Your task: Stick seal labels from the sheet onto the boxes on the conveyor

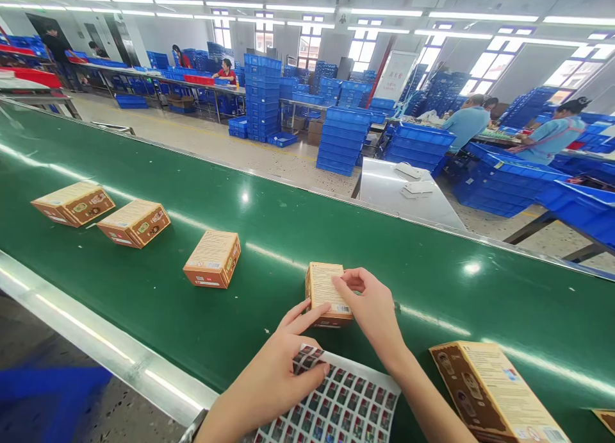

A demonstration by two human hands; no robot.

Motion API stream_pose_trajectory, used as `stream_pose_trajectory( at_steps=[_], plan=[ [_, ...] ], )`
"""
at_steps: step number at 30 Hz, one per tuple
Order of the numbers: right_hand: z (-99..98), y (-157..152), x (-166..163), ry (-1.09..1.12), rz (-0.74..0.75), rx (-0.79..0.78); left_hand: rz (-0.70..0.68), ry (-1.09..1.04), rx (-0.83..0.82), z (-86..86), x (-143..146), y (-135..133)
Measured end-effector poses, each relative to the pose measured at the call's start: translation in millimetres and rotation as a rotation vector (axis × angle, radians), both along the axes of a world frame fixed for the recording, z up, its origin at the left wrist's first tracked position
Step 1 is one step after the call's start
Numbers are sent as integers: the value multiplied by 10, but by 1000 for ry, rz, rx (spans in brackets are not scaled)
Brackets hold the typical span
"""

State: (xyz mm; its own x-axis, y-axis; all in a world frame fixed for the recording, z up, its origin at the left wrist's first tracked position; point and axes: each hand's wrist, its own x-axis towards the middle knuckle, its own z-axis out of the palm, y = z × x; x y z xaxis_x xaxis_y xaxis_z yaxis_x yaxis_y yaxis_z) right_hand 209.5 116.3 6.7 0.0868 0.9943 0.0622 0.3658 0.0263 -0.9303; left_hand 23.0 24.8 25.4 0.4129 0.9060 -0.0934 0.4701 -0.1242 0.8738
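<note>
A small tan-and-brown cardboard box (327,284) sits on the green conveyor belt in front of me. My left hand (283,359) grips a sheet of small stickers (343,401) under its thumb, while its outstretched fingers touch the near left of the box. The sheet is white with rows of shiny, dark red-and-green squares. My right hand (368,302) is at the box's right side, thumb and forefinger pinched together against the printed top. Anything between those fingertips is too small or hidden to tell.
Further left on the belt (269,212) lie similar boxes (212,258), (134,223) and a third box (74,204). Another box (490,385) lies at the near right, with a box corner at the edge. Beyond stand a metal table (403,202), stacked blue crates (341,138) and several people.
</note>
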Motion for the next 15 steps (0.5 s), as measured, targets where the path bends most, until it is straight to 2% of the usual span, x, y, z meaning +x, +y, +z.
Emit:
stream_pose_trajectory(
  at_steps=[7,9,11,13,15],
  plan=[
    [21,102,210,-93,-47,39,-20,-102,1,-19,101,-36],
    [74,82,300,-134,-34,67,41,-139,23,-24,106,-75],
    [168,-20,356,-176,-2,99,160,-131,-20,-26,100,-119],
    [288,-200,355,-225,88,180,259,-109,-95,-26,93,-155],
    [400,-418,294,-298,272,365,291,-113,-132,-26,88,-176]
  ],
)
